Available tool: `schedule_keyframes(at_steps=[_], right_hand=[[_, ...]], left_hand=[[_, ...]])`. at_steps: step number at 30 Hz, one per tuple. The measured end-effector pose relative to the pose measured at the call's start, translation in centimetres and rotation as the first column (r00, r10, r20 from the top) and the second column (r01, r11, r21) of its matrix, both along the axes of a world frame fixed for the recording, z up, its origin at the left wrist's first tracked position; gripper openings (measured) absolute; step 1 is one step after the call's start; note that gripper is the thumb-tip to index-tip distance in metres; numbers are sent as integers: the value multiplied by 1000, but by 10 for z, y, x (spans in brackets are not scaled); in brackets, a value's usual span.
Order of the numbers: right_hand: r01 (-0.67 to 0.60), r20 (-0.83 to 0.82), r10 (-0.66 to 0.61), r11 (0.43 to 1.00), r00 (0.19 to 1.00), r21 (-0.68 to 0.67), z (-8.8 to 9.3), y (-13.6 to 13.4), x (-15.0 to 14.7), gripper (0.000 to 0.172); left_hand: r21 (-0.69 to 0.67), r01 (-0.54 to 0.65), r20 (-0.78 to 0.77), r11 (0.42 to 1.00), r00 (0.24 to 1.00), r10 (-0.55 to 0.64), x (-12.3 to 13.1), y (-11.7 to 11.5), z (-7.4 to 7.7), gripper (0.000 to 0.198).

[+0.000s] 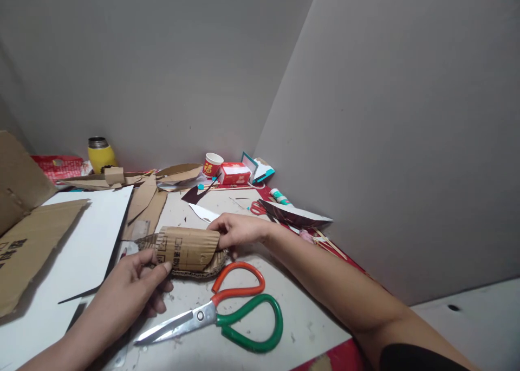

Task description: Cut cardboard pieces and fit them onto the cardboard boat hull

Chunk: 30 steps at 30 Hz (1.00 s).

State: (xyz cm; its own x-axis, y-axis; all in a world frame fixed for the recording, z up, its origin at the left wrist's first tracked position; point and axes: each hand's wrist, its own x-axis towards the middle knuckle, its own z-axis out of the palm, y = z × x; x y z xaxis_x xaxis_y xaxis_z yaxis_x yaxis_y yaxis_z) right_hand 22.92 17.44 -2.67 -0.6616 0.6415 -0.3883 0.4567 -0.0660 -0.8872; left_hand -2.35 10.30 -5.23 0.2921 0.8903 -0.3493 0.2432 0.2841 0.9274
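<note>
The brown corrugated cardboard piece (190,246) is sitting crosswise, low over the pale bench (300,327), its curved upper panel bulging upwards, dark printed characters and little squares showing towards the left, ridged raw edges peeking out along the near underside!

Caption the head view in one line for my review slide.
The left hand and right hand hold a curved cardboard piece at a cluttered table, beside large orange-and-green scissors.

The held cardboard (193,249) is brown, black-printed.
</note>
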Motion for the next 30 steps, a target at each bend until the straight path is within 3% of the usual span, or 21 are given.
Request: schedule_keyframes(at_steps=[4, 7, 12, 17, 25, 27, 30], right_hand=[[44, 28, -44, 999, 999, 23, -4, -4, -7, 27], [45, 66, -54, 991, 996, 129, -3, -6, -10, 28], [11, 52, -19, 988, 998, 155, 11, -3, 2, 27], [236, 40, -243, 962, 969, 138, 22, -15, 13, 14], [523, -152, -513, 851, 845, 37, -3, -56, 6, 16], [553, -198, -538, 833, 819, 25, -8, -60, 5, 20], [528, -183, -516, 849, 837, 21, -10, -62, 6, 21]], left_hand=[[-3, 6, 17, 1000, 1000, -6, -1, 0, 0, 38], [5, 13, 20, 1000, 1000, -13, -2, 0, -2, 37], [29, 3, 8, 1000, 1000, -3, -1, 0, -2, 37], [75, 1, -47, 997, 999, 3, 1, -3, 1, 40], [88, -3, -49, 996, 999, 8, 5, -6, 3, 38], [96, 5, -54, 995, 999, 0, 4, -6, 3, 38], [102, 18, -73, 995, 997, -10, 3, -6, 3, 39]])
